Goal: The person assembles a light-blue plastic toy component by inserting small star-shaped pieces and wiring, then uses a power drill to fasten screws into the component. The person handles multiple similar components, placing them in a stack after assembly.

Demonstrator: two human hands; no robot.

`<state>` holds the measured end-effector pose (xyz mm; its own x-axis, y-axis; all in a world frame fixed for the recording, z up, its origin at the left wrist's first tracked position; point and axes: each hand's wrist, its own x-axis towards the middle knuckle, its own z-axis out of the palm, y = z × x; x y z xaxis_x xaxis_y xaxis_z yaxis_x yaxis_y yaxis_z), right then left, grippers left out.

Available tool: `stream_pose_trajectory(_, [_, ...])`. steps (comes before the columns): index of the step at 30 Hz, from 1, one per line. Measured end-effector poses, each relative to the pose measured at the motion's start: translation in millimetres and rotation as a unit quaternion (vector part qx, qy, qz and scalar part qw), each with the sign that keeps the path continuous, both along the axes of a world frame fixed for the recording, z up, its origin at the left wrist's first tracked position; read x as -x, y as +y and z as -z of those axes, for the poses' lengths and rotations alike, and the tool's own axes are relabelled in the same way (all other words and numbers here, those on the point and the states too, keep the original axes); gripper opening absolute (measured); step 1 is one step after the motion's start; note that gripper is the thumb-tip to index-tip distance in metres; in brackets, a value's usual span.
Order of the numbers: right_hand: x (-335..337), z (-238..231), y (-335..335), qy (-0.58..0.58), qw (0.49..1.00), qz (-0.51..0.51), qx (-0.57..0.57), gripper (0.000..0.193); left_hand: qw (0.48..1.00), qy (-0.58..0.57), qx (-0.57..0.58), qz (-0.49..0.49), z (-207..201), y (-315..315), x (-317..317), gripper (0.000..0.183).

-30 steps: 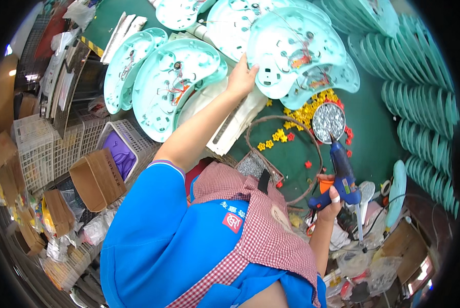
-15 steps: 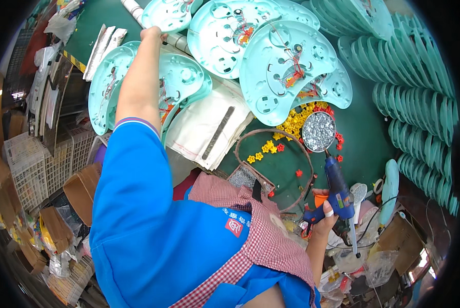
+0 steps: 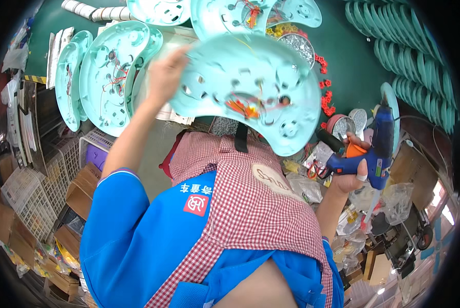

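Note:
My left hand (image 3: 165, 77), blurred by motion, grips the left edge of a mint-green curved plastic shell (image 3: 214, 66) in front of my apron. Red wires, an orange part and a small round dark part show on the shell's inner face. At the right, my right hand (image 3: 349, 179) is closed around the handle of a blue hot glue gun (image 3: 383, 136) with an orange trigger. A translucent glue stick pokes out of its rear, and its nozzle points away from me. Beyond the held shell stands a round dish of small silvery metal pieces (image 3: 296, 47), partly hidden.
More wired shells (image 3: 104, 77) lie on the green table (image 3: 337, 41) at the left and far side. Nested shells (image 3: 414, 56) stand in rows at the right. Red star-shaped pieces (image 3: 328, 97) lie near the dish. Plastic crates (image 3: 32, 190) and cardboard boxes (image 3: 81, 185) sit lower left.
My left hand has come back from the far shells and brought one shell close to me, over the table's near part. The glue gun in my right hand has moved up and to the right.

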<state>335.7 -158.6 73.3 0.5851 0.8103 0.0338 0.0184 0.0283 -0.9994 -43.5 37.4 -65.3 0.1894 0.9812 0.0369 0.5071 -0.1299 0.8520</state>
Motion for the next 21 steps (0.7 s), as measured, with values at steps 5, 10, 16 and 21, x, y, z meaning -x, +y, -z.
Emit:
stream_pose_trajectory(5, [24,15,-7,0.050,0.986,-0.085,0.132,0.064,0.979,0.169,-0.071,0.094,35,-30,-59,0.029])
stream_pose_trajectory(10, [51,92,-29,0.117,0.928,-0.166,0.313,0.038,0.970,0.193,-0.074,0.130,40,-20,-64,0.029])
stream_pose_trajectory(16, [67,124,-10,-0.002,0.894,-0.218,0.392,0.033,0.961,0.228,-0.060,0.145,45,-18,-61,0.030])
stream_pose_trajectory(21, [55,120,-24,0.061,0.937,-0.142,0.313,0.034,0.964,0.212,-0.066,0.149,43,-17,-60,0.030])
